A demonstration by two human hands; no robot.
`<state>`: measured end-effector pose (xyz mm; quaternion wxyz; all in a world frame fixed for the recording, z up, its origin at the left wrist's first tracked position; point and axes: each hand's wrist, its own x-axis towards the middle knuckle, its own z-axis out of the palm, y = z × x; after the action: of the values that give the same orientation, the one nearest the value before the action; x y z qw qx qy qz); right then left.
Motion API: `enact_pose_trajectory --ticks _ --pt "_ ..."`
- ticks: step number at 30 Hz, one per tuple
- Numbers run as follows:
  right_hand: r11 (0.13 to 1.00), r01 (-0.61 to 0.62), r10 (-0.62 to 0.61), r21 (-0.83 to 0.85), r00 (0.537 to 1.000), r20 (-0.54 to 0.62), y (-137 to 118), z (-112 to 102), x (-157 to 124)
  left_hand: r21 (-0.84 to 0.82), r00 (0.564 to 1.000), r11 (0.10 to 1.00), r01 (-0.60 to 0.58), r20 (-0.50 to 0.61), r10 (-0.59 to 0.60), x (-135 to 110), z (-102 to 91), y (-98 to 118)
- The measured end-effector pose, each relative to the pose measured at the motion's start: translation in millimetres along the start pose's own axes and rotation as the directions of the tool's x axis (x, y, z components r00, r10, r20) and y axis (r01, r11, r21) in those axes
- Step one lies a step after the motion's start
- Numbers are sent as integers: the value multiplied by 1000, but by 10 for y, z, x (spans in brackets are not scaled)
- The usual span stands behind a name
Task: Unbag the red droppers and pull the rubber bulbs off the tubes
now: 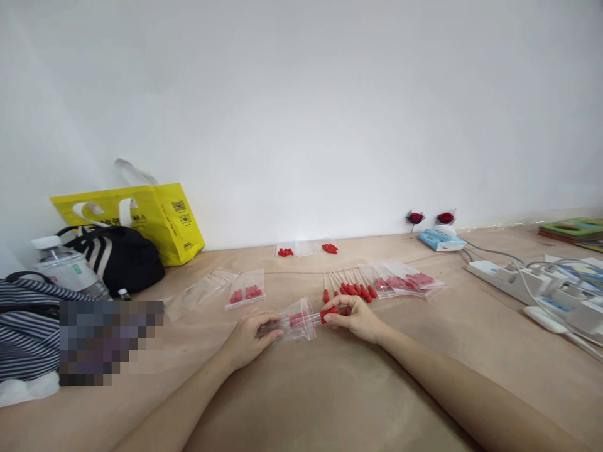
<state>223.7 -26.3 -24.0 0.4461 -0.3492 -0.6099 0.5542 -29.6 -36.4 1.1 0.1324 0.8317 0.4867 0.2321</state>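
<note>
Clear bag (299, 321) between hands, pinched by left hand (249, 339); red-capped dropper (328, 312) gripped by right hand (354, 317).

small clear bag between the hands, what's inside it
A few red-tipped pieces show through the small clear bag. The left hand covers one end, hiding anything there. The right hand pinches another red-tipped piece at its opening.

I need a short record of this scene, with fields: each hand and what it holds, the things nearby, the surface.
left: left hand grips one end of a small clear plastic zip bag
right: right hand pinches a clear dropper with a red rubber bulb at the bag's other end
nearby: loose red-bulb droppers; filled clear bags
surface: beige table
far left: yellow carrier bag
</note>
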Motion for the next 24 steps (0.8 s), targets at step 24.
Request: enact_pose_trajectory --ticks 24 --pt "234 161 -550 -959 835 6 67 -212 354 16 1000 1000 -7 21 7 -5 -66 1"
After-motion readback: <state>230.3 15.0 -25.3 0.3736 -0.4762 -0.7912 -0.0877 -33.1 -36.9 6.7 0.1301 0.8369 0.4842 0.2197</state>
